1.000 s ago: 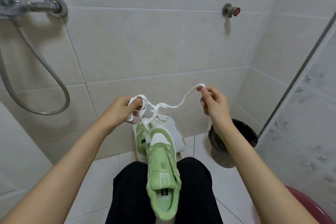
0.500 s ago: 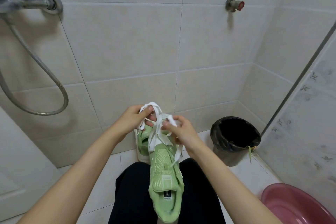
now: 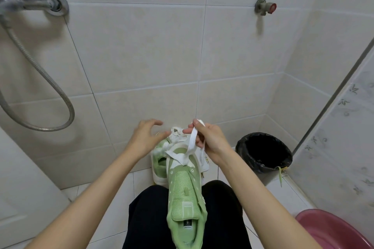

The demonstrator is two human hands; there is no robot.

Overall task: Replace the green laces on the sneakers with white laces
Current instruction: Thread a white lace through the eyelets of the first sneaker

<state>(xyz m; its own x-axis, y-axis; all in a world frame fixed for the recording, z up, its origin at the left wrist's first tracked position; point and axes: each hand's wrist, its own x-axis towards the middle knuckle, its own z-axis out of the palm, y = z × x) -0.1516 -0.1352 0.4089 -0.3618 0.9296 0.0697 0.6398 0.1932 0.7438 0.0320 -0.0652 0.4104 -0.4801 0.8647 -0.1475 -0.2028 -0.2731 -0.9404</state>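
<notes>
On the lap lies the green sneaker (image 3: 185, 194), toe far. The right hand (image 3: 210, 139) pinches the white lace (image 3: 192, 141) above it; the left hand (image 3: 144, 137) is spread, holding nothing. Soft and floppy, the lace is best pinched near its tip.

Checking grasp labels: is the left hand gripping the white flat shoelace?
No, the left hand has its fingers spread beside the white flat shoelace, which only the right hand pinches.
</notes>
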